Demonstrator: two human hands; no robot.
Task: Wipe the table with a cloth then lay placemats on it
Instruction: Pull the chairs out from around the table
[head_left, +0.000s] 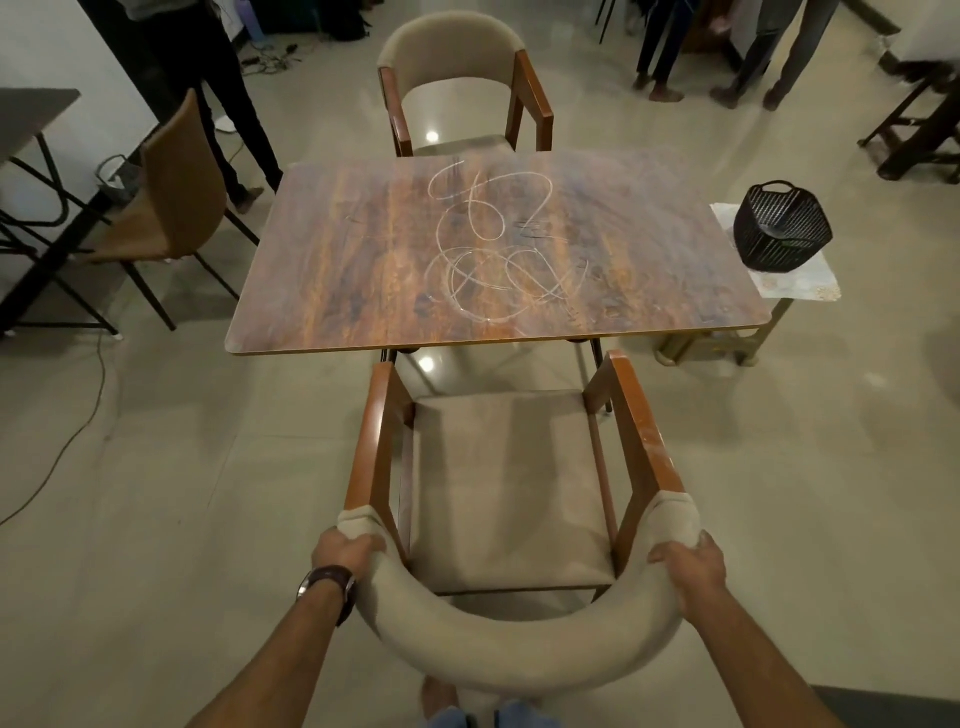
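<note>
The left hand (344, 552), a watch (328, 586) on its wrist, grips the left end of the padded curved backrest of the near armchair (511, 488), fingers curled over the top. The right hand (688, 564) grips the backrest's right end the same way. Beyond the chair's seat stands the table (322, 270); white chalk-like scribbles (501, 244) loop across the middle of the tabletop. Off its right edge, a black basket (782, 228) sits on a small side table (800, 286).
</note>
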